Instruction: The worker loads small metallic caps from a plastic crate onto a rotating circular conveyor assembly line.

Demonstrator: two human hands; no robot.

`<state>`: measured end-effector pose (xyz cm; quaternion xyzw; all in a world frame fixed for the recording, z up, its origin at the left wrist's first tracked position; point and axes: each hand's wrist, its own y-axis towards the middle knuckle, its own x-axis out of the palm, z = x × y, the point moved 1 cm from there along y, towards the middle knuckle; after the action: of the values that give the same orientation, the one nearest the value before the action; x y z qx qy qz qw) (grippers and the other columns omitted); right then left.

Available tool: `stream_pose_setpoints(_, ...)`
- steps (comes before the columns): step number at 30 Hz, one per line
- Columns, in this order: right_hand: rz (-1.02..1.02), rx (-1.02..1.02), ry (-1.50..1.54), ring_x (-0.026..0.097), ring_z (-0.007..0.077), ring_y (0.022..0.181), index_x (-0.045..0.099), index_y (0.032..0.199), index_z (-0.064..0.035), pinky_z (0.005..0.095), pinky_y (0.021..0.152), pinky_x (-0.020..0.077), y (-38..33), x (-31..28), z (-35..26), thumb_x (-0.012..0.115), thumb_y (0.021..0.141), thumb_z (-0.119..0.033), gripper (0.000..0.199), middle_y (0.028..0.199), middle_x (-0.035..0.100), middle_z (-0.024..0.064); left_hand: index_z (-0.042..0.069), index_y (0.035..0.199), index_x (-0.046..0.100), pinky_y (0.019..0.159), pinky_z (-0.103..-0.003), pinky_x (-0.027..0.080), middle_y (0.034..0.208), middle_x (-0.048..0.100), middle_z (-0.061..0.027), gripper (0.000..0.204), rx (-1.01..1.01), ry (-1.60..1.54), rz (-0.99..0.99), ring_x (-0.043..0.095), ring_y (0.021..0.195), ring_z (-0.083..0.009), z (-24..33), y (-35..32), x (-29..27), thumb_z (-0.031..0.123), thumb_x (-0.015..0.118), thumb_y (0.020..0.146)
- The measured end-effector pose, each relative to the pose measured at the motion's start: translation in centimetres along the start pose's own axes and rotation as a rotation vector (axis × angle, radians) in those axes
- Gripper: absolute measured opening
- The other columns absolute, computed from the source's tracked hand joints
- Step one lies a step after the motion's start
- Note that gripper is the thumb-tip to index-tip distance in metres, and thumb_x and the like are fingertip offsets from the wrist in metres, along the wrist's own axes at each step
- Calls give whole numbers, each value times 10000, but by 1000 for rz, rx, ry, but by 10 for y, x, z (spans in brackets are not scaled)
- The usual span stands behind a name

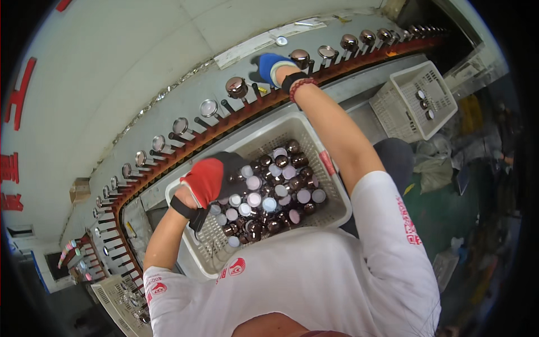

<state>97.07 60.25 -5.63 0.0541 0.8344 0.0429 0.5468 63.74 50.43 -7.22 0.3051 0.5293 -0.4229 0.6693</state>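
Note:
My left hand point(206, 178), in a red glove with dark grey fingers, is over the left part of a pale plastic basket point(335, 209). Its blurred fingers are close to a heap of shiny brown rounded caps point(273, 226), many showing pale flat ends. My right hand point(273, 66), gloved in blue, reaches out to a curved conveyor point(216, 130) whose upright holders carry similar pieces. It is between a brown piece point(236, 87) on its left and another brown piece point(300, 57) on its right. The fingers of this hand are mostly hidden, and I cannot see whether they hold anything.
A second plastic basket point(404, 126) with a few pieces stands at the right. At the lower left is another crate point(112, 297). A pale wall point(140, 56) runs behind the conveyor. Plastic bags point(435, 163) lie at the right, near the green floor point(449, 208).

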Motion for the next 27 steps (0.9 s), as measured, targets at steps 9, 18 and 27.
stream_pose_setpoints(9,-338,-366,7,747,414,1040,796,1040,-54,492,911,598,-104,35,-74,664,898,-263,285,1102,763,240,33,1471,570,958,-448,571,1377,635,-246,727,-185,-129,333,680,1195,-375,-76,104,-71,388,822,890)
stream_pose_setpoints(18,137,27,-12,738,399,1064,804,1000,-94,488,905,604,-8,29,-11,716,845,-214,214,1127,763,210,50,1099,778,803,-420,585,1027,772,-213,418,-474,-49,-13,741,955,-396,-110,123,-53,400,730,877)
stream_pose_setpoints(27,-369,-288,414,665,364,1237,676,1384,-105,421,1055,524,-212,-29,-54,733,964,-410,523,1382,660,225,20,1044,756,824,-474,568,1040,741,-206,241,-78,-125,33,715,946,-372,30,27,-11,211,761,899)
